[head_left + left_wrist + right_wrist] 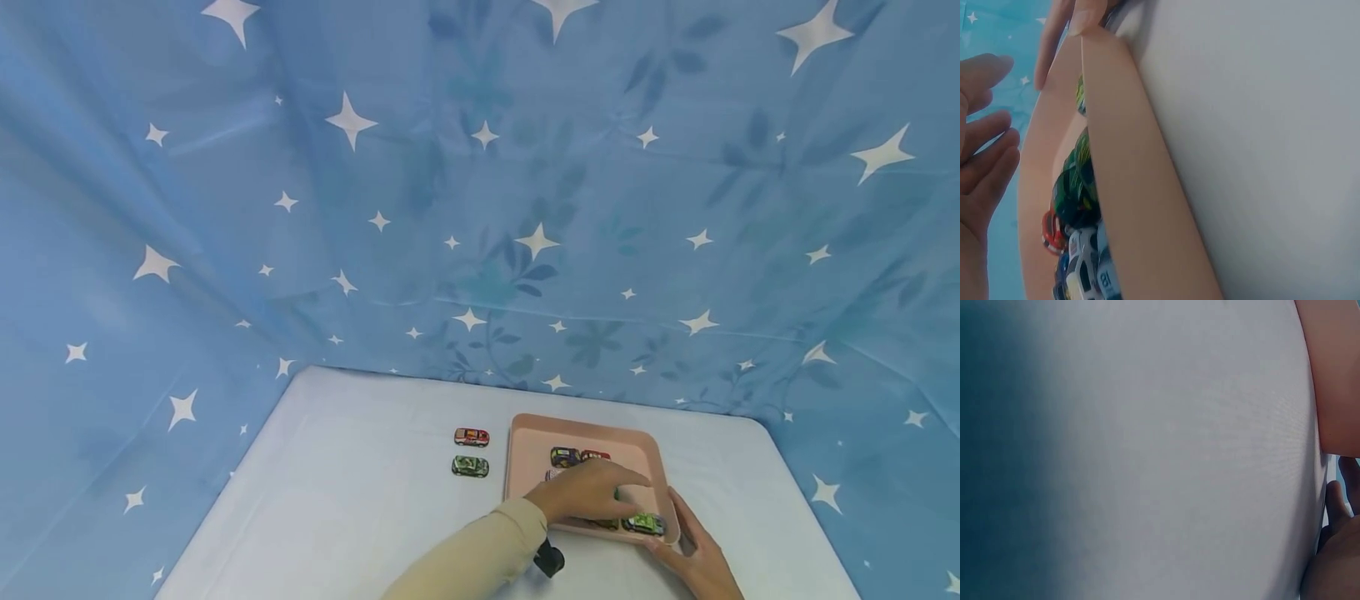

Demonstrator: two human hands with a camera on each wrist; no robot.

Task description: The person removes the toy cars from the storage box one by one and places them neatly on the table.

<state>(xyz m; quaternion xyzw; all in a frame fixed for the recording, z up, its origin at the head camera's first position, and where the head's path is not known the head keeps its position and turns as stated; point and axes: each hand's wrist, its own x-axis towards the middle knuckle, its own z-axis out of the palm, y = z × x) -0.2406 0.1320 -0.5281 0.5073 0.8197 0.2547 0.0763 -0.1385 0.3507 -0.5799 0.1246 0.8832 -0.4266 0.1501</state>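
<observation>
A pink tray (585, 427) with a raised rim holds several toy cars. My left hand (594, 490) is over it with fingers apart and nothing in them. In the left wrist view those fingers (988, 150) hang loosely beside the tray's far wall. My right hand (699, 557) holds the tray's near right corner, thumb at the front and fingers along the right side. A bright green car (643, 523) lies in that corner. Toward the back are a dark car (564, 457) and a red car (596, 455). My left hand partly hides the other cars, including a white one (1082, 262).
Left of the tray, a red-orange car (472, 437) and a green car (470, 467) stand on the white tabletop (360, 483). A black device (549, 558) is by my left forearm. Blue star-patterned cloth (420, 275) rises behind the table and at its sides.
</observation>
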